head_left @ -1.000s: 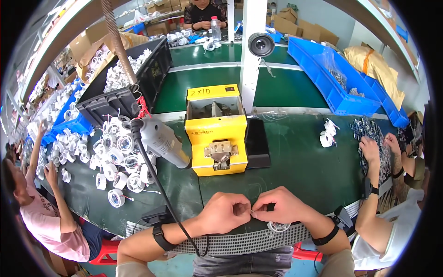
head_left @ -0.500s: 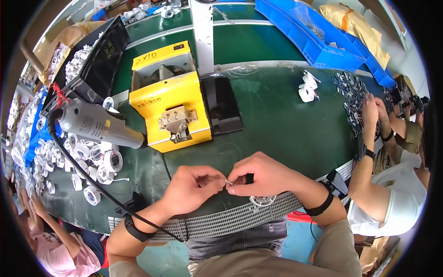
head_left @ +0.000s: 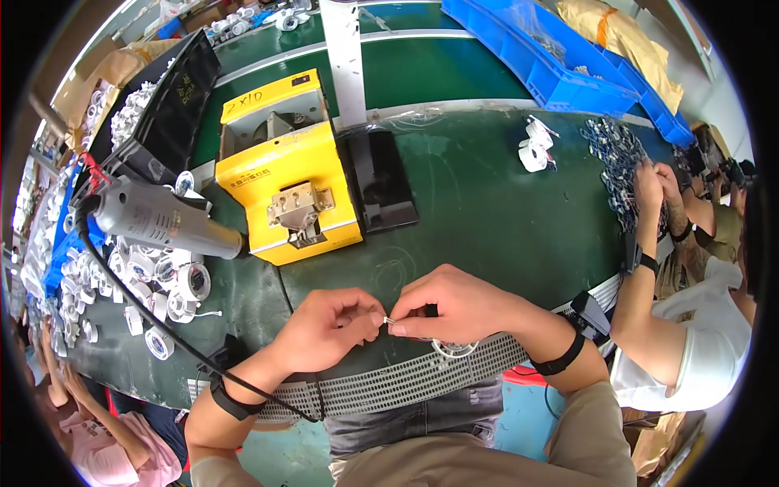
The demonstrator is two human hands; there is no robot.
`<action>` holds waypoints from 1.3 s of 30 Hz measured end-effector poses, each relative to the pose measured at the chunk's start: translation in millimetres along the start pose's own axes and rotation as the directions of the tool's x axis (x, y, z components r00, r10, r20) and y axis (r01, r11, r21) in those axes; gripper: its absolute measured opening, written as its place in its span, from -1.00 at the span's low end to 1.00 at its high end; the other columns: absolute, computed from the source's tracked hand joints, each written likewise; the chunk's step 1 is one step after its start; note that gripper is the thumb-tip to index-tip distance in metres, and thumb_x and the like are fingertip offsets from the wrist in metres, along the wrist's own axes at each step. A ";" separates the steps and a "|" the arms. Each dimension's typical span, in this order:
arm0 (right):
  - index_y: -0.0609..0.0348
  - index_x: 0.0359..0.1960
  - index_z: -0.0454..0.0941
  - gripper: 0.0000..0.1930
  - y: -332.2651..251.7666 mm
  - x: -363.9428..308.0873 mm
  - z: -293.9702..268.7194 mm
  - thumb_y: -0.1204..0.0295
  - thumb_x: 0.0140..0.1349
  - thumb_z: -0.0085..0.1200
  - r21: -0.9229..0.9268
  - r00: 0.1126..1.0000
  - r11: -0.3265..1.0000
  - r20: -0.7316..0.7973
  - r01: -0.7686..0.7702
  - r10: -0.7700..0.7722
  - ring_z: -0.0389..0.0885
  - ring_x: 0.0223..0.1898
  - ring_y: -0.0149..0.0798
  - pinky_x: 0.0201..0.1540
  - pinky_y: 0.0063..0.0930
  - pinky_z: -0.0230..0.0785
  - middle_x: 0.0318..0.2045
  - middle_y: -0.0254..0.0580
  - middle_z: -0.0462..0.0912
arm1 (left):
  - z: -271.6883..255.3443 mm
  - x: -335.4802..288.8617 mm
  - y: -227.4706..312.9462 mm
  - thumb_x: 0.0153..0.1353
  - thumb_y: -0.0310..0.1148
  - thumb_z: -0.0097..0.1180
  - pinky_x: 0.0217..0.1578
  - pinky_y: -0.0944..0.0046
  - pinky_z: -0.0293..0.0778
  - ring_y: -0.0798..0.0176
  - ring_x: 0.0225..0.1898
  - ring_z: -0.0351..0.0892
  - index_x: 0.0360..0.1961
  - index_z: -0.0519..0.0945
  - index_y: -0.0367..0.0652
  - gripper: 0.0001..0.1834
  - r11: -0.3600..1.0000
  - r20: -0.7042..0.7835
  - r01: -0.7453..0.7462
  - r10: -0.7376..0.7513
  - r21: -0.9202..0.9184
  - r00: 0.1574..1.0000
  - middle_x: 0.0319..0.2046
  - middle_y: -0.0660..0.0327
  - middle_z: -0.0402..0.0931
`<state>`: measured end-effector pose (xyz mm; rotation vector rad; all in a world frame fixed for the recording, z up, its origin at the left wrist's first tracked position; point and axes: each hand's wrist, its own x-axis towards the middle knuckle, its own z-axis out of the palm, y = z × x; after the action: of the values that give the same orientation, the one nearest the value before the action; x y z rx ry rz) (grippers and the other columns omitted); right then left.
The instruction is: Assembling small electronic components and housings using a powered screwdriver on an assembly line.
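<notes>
Above the table's near edge, my left hand and my right hand meet with their fingertips pinched together. Thin wires show between them, and my right thumb and finger close on these. My left fingertips pinch a tiny pale piece at the wire ends, too small to name. Beneath my right hand lies a white round ring-shaped housing, partly covered by the hand. A reddish wire appears to run from it toward my right fingers.
A yellow machine with a metal die stands ahead, a black plate at its side. To the left are a grey heat gun with a black cable and many white housings. Blue bins stand far right; a co-worker's hands handle dark wired parts.
My hands have shifted slightly, and the pinched wires are now straighter, with a small pale piece showing at my left fingertips. The whole view has moved a little.
</notes>
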<state>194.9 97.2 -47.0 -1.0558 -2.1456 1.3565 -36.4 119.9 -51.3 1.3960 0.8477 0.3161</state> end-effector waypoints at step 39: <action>0.31 -0.28 0.59 -0.86 7.1 2.1 3.8 0.46 0.24 0.14 0.217 0.961 0.961 -0.178 -0.171 0.211 0.52 -0.43 -0.54 -0.35 -0.64 0.40 -0.45 -0.35 0.61 | -55.1 -106.7 -15.5 -0.06 -0.48 0.33 -0.08 0.11 0.45 -0.08 -0.11 0.53 -0.20 0.59 -0.22 -0.67 0.459 -0.507 0.230 0.683 0.858 0.526 -0.16 0.03 0.56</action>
<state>193.8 98.3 -55.2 -1.2846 -1.7598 1.4483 -150.4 87.1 -27.4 2.4621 1.7588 0.9741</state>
